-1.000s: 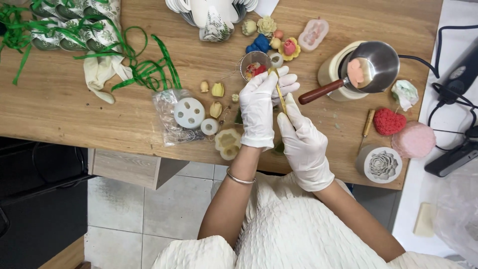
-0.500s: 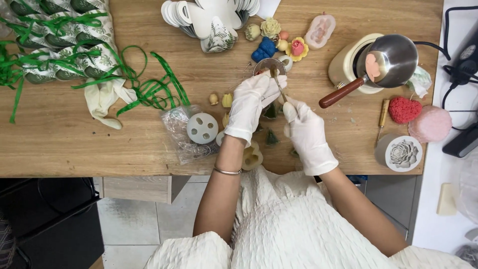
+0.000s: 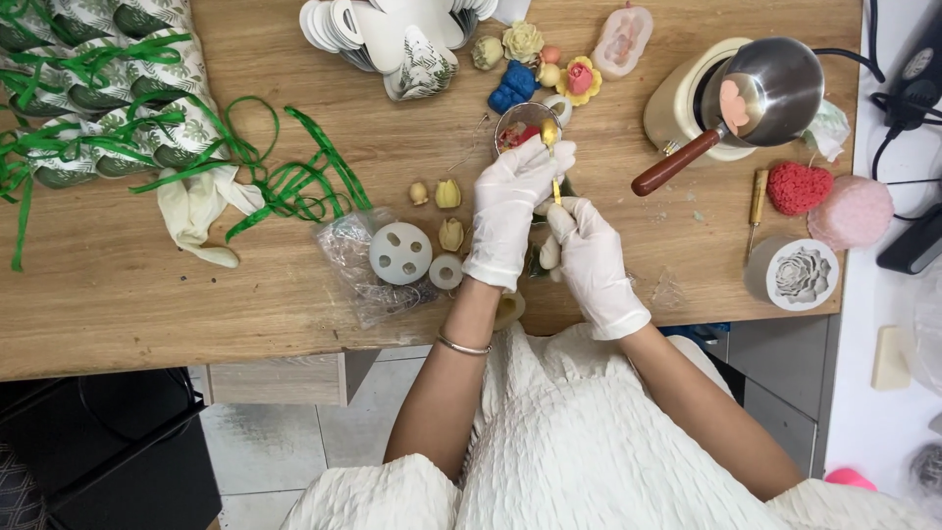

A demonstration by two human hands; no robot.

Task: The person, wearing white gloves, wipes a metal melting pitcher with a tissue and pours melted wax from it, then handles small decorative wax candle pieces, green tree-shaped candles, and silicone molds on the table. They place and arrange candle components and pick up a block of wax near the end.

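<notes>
At frame centre, the gloved left hand (image 3: pixel 510 211) pinches one small spoon (image 3: pixel 550 137) over one metal cup (image 3: pixel 518 126); the right hand (image 3: pixel 589 257) grips its handle below.

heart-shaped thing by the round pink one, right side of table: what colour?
Red: the heart-shaped piece beside the pink round piece. Head view, the only one.

Now drawn apart from the right hand (image 3: pixel 593 263) along a thin golden tool (image 3: pixel 555 186), the left hand (image 3: pixel 510 211), where a second ago both gloves pressed together. Lifted at the left fingertips (image 3: pixel 549 157), a small yellow piece (image 3: pixel 549 132) over the little cup (image 3: pixel 520 126), not seen there earlier.
</notes>
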